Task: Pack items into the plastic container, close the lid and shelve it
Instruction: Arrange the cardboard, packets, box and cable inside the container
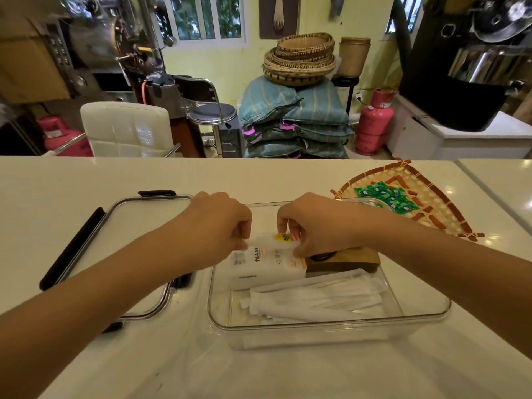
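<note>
Two hands — left hand (218, 223) and right hand (313, 226) — are pinching one white packet (266, 264), fingers closed on its ends. Below the grip, one clear container (331, 323) is holding it; one lid (129, 226) is lying left.

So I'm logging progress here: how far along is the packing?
Midway. The clear container already holds white sachets and a wooden block. Both hands, left and right, are setting a white packet inside. The green sachets wait on the woven tray; the lid lies off; shelving remains.

My left hand (218, 226) and right hand (319, 223) are bare, with no rings, gloves or watch showing. Behind each hand my forearm is uncovered too; no sleeve reaches into view on either side.
</note>
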